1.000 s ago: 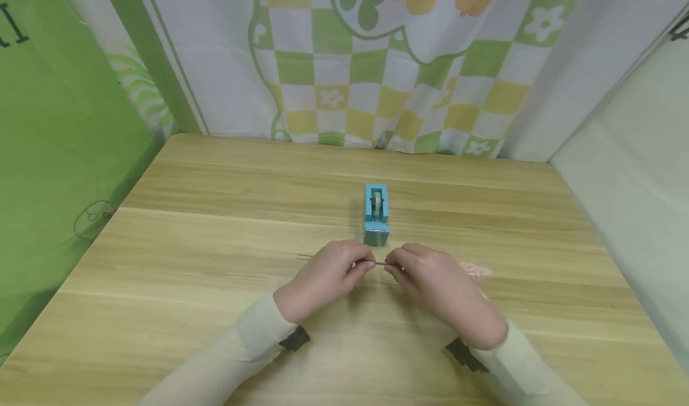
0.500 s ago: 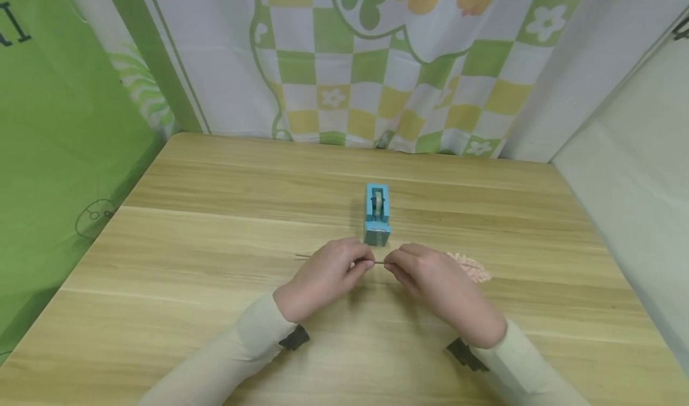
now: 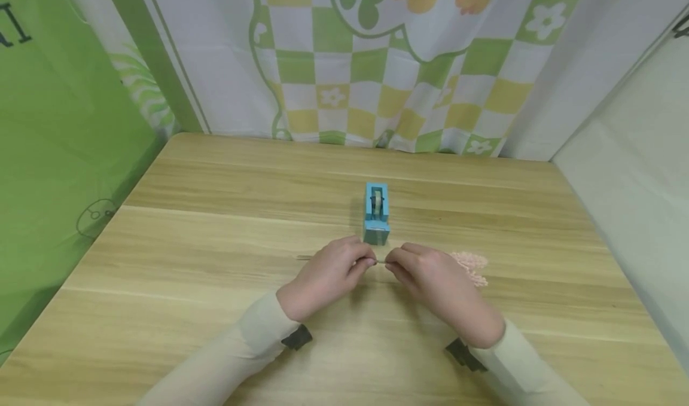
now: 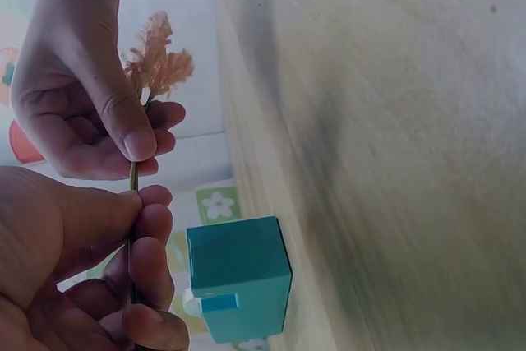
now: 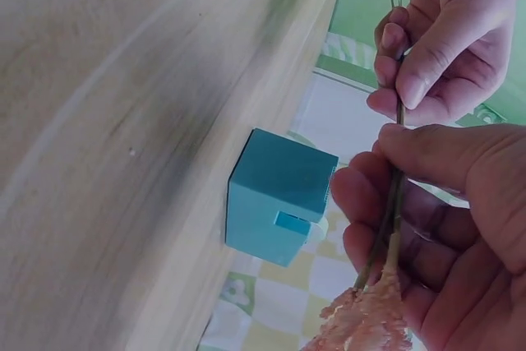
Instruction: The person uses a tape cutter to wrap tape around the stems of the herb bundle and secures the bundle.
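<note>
My left hand (image 3: pixel 329 274) and right hand (image 3: pixel 435 286) hold two thin flower stems (image 5: pixel 400 113) together, level above the table. Finger and thumb of each hand pinch the stems, with a short bare stretch between the hands. Peach-pink flower heads (image 3: pixel 469 263) stick out beyond the right hand; in the right wrist view, the two stems part near these fluffy heads (image 5: pixel 366 318). Past the left hand, thin stem ends (image 3: pixel 304 257) poke out. Just beyond both hands stands a blue tape dispenser (image 3: pixel 376 234) with a roll of tape in it, untouched. Fingers partly hide the stems.
The wooden table (image 3: pixel 215 238) extends around the hands on all sides. A checked, flowered curtain (image 3: pixel 350 71) hangs behind its far edge. Green fabric (image 3: pixel 59 155) is on the left, a pale wall (image 3: pixel 635 143) on the right.
The flower heads have turned about the stems and now show as two spread clusters. The stem ends at the left have shifted slightly. Both hands stay nearly in place, and the dispenser has not moved.
</note>
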`<state>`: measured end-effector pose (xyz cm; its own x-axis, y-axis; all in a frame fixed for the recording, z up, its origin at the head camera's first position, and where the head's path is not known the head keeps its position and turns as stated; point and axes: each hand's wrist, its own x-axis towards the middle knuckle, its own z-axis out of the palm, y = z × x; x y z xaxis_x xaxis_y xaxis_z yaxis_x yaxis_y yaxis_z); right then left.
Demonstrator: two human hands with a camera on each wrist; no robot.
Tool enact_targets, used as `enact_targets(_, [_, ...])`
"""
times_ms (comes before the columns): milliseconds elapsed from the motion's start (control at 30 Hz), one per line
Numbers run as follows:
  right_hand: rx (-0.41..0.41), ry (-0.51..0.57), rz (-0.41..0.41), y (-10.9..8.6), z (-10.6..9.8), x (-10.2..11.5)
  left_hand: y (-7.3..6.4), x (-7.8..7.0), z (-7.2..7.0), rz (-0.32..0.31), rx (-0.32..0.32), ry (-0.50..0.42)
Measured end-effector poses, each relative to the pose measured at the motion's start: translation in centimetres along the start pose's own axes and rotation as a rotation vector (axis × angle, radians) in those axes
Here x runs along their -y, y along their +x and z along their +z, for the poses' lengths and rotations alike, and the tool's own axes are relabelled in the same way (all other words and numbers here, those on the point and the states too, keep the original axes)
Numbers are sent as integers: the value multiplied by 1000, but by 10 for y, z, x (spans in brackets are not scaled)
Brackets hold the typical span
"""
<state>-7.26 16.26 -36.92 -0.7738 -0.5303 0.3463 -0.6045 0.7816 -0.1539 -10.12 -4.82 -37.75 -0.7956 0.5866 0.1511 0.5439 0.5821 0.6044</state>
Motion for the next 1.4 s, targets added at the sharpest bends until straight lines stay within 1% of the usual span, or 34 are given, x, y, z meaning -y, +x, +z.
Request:
enact_targets(167, [52, -4, 41, 1, -1, 1, 0, 0, 1, -7, -11, -14])
enact_targets(233, [64, -11, 46, 1, -1, 2, 0, 0, 2, -11, -17, -20])
enact_targets(533, [49, -24, 45, 2, -1, 0, 0, -2, 1, -31, -10, -3])
enact_targets(733, [25, -25, 32, 2, -1, 0, 1, -1, 0, -28, -8, 5])
enact_targets(867, [28, -17, 40, 3, 0, 0, 1, -1, 0, -25, -11, -3])
enact_targets(1067, [64, -8, 68, 4, 0, 0, 2, 0, 2, -23, -24, -16])
enact_targets(1233, [81, -22, 80, 5, -2, 1, 2, 1, 3, -20, -37, -16])
enact_targets(1400, [66, -23, 72, 5, -3, 1, 3, 0, 2, -31, -29, -7])
